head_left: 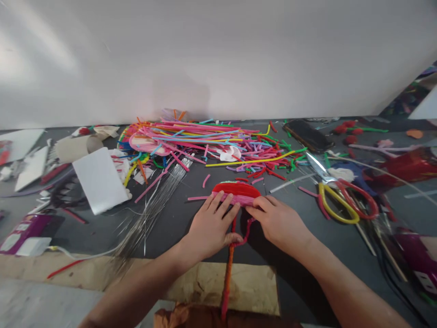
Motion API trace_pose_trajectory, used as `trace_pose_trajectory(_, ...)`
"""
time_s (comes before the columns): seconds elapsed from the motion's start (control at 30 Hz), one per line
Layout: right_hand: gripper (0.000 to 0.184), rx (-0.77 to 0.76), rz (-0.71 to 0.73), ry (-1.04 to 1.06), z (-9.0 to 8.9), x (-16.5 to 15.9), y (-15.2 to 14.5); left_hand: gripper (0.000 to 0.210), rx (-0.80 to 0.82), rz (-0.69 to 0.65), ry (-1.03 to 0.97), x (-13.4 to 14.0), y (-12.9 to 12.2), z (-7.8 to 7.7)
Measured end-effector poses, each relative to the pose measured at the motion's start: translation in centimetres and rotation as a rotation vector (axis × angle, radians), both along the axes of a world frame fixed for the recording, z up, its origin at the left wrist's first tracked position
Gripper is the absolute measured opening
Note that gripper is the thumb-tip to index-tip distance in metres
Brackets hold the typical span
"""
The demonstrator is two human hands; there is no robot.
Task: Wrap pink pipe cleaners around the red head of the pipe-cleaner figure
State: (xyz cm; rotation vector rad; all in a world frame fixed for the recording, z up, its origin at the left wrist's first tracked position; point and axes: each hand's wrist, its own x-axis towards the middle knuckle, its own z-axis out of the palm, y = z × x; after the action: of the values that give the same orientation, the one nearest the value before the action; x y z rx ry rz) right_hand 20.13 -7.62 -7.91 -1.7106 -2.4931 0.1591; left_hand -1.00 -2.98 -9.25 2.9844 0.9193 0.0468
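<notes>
Our grip differs from hand to hand: the left hand (213, 223) lies open, its fingers spread flat across a pink strip (243, 200), while the right hand (282, 218) pinches that strip near its right end between thumb and fingers. We have the strip along the near side of a red oval piece (237, 187), which sits at the middle of the worktop (180, 234), nearer its front edge than its back. Our left thumb reaches over a fuzzy red-and-orange cord (228, 273) that runs from below the oval toward the front edge, crossing some brown paper (256, 284); a thin pink loop (248, 231) hangs between our hands. Beyond them, toward the back edge, we see a broad heap of pipe cleaners (201, 134), mostly pink, with a long yellow pipe cleaner (254, 161) slanting just in front. Scissors (328, 179) with one yellow and one red handle lie toward the right edge, and behind them a dark phone (307, 135) rests near the back. To our left we have a bundle of silvery wires (159, 196), a white card (100, 181), a cardboard tube (73, 149) and, by the left edge, a purple box (25, 232).
</notes>
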Motion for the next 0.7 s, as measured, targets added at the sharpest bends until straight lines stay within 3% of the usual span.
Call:
trace_pose_trajectory(0.27,0.019,-0.189,-0.12,0.195,0.4,3.3,-0.4,0.072,-0.032,-0.002,0.013,0.1,0.0,0.2)
trace_pose_trajectory(0.7,0.015,-0.256,-0.335,0.198,0.3,2.1,0.3,0.069,-0.028,0.02,0.015,0.3,-0.2,0.3)
